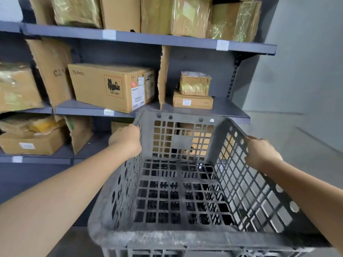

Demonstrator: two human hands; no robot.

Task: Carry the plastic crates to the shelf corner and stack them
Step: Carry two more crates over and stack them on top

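Observation:
A dark grey plastic crate [185, 236] with latticed walls and floor fills the lower middle of the head view, empty inside. My left hand [126, 139] grips its left rim near the far corner. On the right rim my right hand [260, 153] is closed over the top edge. The crate is held up in front of a dark metal shelf unit [154, 38], close to the unit's right end. Under its near edge the top of another latticed crate [157, 254] shows, but I cannot tell whether the two touch.
Cardboard boxes fill the shelves: a large printed one [111, 88] on the middle shelf and two small stacked ones [194, 91] to its right. A grey wall [300, 62] stands to the right of the unit, with grey floor [306, 138] below it.

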